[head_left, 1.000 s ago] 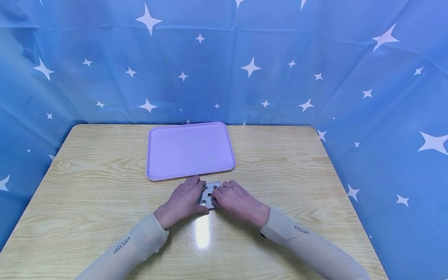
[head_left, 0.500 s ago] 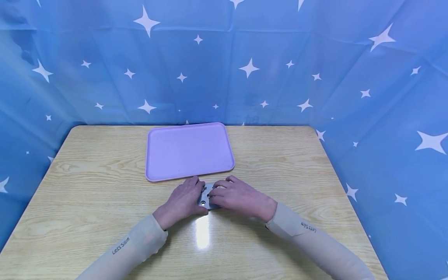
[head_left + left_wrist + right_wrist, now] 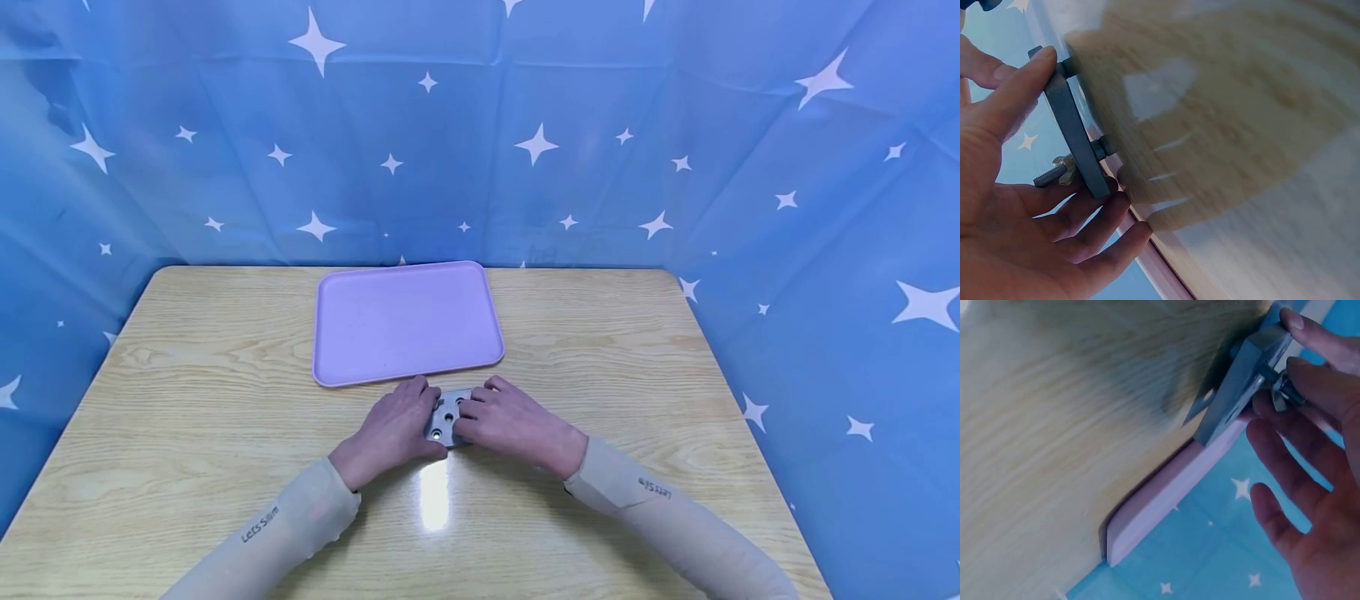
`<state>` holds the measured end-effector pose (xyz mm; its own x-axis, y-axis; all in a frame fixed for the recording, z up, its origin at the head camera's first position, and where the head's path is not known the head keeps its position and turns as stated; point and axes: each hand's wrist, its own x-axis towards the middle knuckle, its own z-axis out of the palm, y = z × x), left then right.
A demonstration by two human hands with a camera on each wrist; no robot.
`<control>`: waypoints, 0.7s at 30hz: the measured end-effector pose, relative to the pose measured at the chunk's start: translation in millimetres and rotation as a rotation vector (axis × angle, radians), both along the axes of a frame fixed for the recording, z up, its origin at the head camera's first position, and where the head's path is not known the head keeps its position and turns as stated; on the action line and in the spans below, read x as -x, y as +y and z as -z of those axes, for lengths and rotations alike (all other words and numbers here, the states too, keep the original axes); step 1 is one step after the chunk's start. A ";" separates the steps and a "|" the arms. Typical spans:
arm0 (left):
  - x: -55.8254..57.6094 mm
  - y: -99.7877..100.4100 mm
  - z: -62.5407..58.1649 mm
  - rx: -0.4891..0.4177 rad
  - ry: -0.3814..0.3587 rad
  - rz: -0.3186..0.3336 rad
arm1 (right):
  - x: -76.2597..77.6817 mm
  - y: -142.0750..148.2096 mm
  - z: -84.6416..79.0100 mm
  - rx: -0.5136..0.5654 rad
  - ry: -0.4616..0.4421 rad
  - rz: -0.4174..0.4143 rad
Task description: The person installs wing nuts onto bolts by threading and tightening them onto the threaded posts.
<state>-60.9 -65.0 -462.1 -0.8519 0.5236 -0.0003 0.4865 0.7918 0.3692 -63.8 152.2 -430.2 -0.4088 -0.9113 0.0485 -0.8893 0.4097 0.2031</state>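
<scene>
A small grey metal plate [image 3: 447, 419] with several holes sits in front of the purple tray, on short dark feet that show underneath in the left wrist view. My left hand [image 3: 393, 425] grips its left side, thumb at the near edge and fingers at the far edge. By those fingers a wing nut [image 3: 1066, 170] sits on a threaded bolt [image 3: 1049, 176]. My right hand [image 3: 517, 425] covers the plate's right side. In the right wrist view its thumb and forefinger pinch another wing nut [image 3: 1281, 395] on a bolt; the other fingers are loosely bent.
A purple tray [image 3: 408, 321] lies on the wooden table [image 3: 600, 350] just behind the plate. A blue curtain [image 3: 480, 167] with white stars hangs behind the table and along its sides.
My right hand's fingers reach left over the plate, then draw back a little to the right, uncovering its middle hole. The left hand and the plate stay where they are.
</scene>
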 end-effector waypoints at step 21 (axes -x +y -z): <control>-1.3 0.4 -2.8 -0.002 -0.013 -0.005 | -14.5 -11.7 15.0 0.249 -0.141 0.252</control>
<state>-59.6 -64.6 -459.3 -0.8543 0.5196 -0.0107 0.4778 0.7934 0.3772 -49.3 140.5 -445.2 -0.6373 -0.7485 0.1830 -0.7662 0.6408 -0.0474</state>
